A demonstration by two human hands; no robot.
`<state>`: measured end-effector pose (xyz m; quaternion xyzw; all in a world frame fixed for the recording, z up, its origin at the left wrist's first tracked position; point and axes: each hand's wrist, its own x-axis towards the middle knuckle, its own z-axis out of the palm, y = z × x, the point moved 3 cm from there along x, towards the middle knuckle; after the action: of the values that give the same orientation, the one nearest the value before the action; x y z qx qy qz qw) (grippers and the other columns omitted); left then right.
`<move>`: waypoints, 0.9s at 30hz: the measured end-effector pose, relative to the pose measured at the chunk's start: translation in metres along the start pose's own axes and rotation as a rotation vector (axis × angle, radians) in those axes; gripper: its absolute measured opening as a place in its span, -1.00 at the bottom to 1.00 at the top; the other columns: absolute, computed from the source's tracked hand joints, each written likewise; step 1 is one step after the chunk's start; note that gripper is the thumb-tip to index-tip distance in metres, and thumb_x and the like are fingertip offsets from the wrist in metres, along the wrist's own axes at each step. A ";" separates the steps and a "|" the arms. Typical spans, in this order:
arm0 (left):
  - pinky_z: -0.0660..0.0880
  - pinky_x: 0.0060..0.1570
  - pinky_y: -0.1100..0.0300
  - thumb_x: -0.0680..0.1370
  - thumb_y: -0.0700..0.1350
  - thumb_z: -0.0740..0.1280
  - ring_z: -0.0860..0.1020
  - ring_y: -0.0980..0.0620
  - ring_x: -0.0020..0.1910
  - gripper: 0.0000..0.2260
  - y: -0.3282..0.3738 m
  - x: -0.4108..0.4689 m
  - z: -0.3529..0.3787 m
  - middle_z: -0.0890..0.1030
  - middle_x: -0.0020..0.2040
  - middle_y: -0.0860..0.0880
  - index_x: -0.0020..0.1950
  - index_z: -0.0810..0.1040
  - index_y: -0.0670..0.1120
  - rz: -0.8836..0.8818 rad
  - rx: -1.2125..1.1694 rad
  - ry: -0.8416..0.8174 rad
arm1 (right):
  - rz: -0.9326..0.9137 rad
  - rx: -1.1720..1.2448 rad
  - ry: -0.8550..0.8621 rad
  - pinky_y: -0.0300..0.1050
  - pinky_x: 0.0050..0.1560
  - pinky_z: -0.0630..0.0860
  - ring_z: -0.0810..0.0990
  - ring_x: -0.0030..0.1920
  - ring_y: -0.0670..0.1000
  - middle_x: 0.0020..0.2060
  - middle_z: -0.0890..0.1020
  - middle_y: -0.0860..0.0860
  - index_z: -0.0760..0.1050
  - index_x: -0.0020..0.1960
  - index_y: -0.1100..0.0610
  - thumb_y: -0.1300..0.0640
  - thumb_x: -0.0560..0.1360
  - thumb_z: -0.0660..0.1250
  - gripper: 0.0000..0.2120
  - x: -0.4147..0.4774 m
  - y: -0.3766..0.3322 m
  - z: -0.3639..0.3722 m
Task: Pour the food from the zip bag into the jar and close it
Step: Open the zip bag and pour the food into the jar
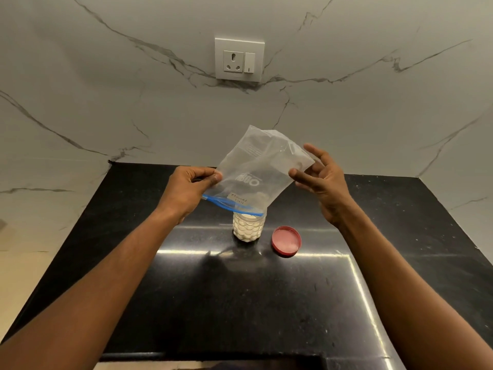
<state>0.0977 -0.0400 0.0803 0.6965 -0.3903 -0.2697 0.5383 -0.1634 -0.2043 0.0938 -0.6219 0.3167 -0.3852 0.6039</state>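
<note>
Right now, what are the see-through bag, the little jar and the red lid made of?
The clear zip bag with a blue seal looks like thin, crinkly plastic film. The small ribbed clear jar seems to be plastic, though glass is possible. The round red lid looks like smooth moulded plastic.

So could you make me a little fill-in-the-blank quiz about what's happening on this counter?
1. The zip bag is held upside down with its blue zip edge over the mouth of the ____.
2. The red lid lies on the black ____, beside the jar.
3. The fingers of the left hand pinch the bag's ____ edge.
4. On the wall behind is a white ____ with a switch.

Missing words: jar; counter; left; socket
</note>
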 end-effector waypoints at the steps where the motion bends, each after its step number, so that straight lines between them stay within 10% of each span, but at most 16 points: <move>1: 0.66 0.23 -0.10 0.58 -0.13 0.50 0.73 0.02 0.11 -0.82 0.000 -0.001 0.001 0.77 0.06 0.01 0.17 0.75 -0.06 0.004 0.013 -0.003 | -0.025 -0.022 -0.015 -0.05 0.18 0.66 0.71 0.20 0.03 0.16 0.75 0.00 0.52 0.37 -0.03 0.20 0.40 0.62 -0.41 0.002 -0.005 -0.003; 7: 0.66 0.23 -0.09 0.58 -0.12 0.50 0.72 0.02 0.10 -0.82 0.000 -0.003 0.001 0.77 0.04 0.00 0.17 0.75 -0.07 0.033 0.067 -0.002 | -0.243 -0.341 -0.045 0.10 0.11 0.70 0.73 0.01 -0.03 -0.05 0.77 0.02 0.72 -0.05 0.12 0.24 0.44 0.59 -0.88 0.015 -0.029 -0.002; 13: 0.57 0.14 0.31 0.51 -0.01 0.58 0.61 0.22 0.16 -0.36 0.016 0.002 0.009 0.65 0.22 0.14 0.56 0.45 0.05 0.097 0.150 -0.218 | -0.231 -0.351 0.034 0.31 0.02 0.62 0.61 -0.17 0.12 -0.18 0.66 0.35 0.57 -0.12 0.42 0.37 0.37 0.61 -0.76 0.025 -0.026 -0.007; 16: 0.66 0.14 0.15 0.53 -0.03 0.57 0.67 0.08 0.11 -0.58 0.038 0.008 0.020 0.71 0.17 0.06 0.37 0.65 -0.03 0.210 0.263 -0.206 | -0.211 -0.379 0.012 0.39 0.06 0.62 0.62 -0.15 0.13 -0.13 0.65 0.40 0.58 -0.08 0.42 0.36 0.39 0.60 -0.77 0.024 -0.025 -0.005; 24: 0.71 -0.04 -0.01 0.43 -0.08 0.66 0.74 -0.08 -0.13 -0.78 0.051 0.020 0.032 0.76 -0.15 -0.05 -0.01 0.73 -0.12 0.218 0.270 -0.109 | -0.283 -0.651 -0.240 -0.44 0.21 0.43 0.53 0.31 -0.29 0.27 0.63 -0.10 0.49 0.42 -0.12 -0.06 0.22 0.74 -0.17 0.021 -0.046 0.007; 27: 0.69 0.05 -0.08 0.49 -0.10 0.61 0.73 -0.08 -0.07 -0.83 0.047 0.021 0.033 0.76 -0.11 -0.06 0.01 0.72 -0.12 0.210 0.259 -0.155 | -0.415 -0.731 -0.273 -0.48 0.14 0.41 0.57 0.26 -0.24 0.20 0.66 -0.15 0.59 0.30 -0.13 -0.16 0.32 0.66 -0.41 0.025 -0.057 0.025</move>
<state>0.0713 -0.0804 0.1176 0.6927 -0.5325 -0.2123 0.4376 -0.1337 -0.2095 0.1531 -0.8902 0.2179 -0.2752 0.2904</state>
